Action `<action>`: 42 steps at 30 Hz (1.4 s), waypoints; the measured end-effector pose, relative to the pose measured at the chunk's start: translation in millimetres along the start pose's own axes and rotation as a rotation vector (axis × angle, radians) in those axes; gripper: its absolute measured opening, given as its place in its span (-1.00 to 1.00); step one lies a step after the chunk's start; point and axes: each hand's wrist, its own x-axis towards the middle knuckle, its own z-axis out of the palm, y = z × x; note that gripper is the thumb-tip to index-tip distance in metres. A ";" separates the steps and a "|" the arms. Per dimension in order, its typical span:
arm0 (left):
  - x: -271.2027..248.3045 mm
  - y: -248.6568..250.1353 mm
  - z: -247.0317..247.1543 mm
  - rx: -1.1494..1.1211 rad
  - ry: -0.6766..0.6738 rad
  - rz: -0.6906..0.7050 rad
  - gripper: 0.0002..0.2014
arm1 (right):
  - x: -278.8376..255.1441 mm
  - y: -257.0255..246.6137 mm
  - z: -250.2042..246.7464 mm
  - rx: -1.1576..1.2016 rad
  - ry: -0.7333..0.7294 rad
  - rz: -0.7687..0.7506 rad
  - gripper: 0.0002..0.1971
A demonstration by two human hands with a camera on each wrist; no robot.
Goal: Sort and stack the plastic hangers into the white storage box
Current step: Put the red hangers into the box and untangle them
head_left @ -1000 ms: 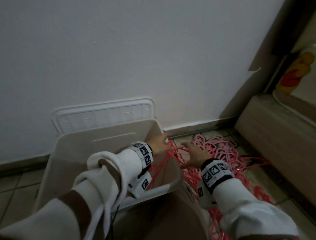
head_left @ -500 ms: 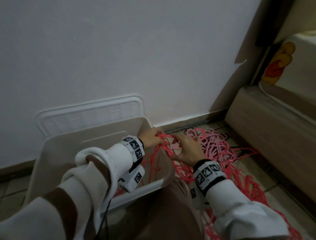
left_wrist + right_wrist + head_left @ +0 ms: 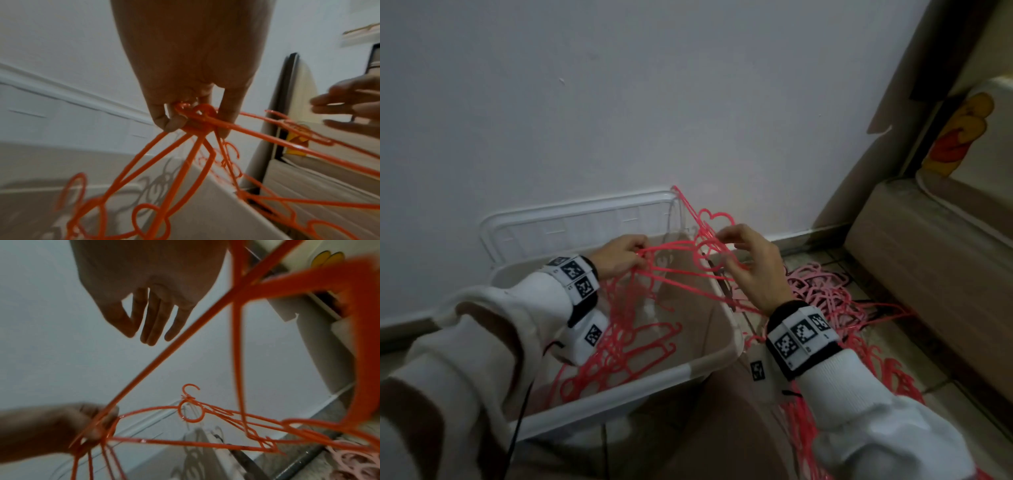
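A white storage box (image 3: 619, 394) stands on the floor by the wall, with several red plastic hangers (image 3: 619, 353) lying tangled inside. Above the box my left hand (image 3: 619, 257) grips the ends of a bundle of red hangers (image 3: 674, 270); the left wrist view shows my fingers (image 3: 191, 120) curled round them. My right hand (image 3: 746, 263) is at the bundle's hook end over the box's right corner. In the right wrist view its fingers (image 3: 148, 327) hang straight, with a hanger bar (image 3: 164, 353) passing beside them. A pile of red and pink hangers (image 3: 822, 291) lies on the floor to the right.
The box's lid (image 3: 571, 222) leans against the white wall (image 3: 619, 102) behind it. A beige bed base (image 3: 928, 274) runs along the right, with a cushion bearing a yellow bear picture (image 3: 959, 133) above. My knee (image 3: 688, 428) is just in front of the box.
Both hands have risen from the box's right corner, lifting the red hanger bundle up over the box. The right hand's fingers have loosened at the hook end.
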 end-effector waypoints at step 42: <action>25.9 16.7 97.6 0.288 -0.090 0.022 -0.22 | -62.1 75.9 1.7 -0.062 -0.798 0.795 -0.73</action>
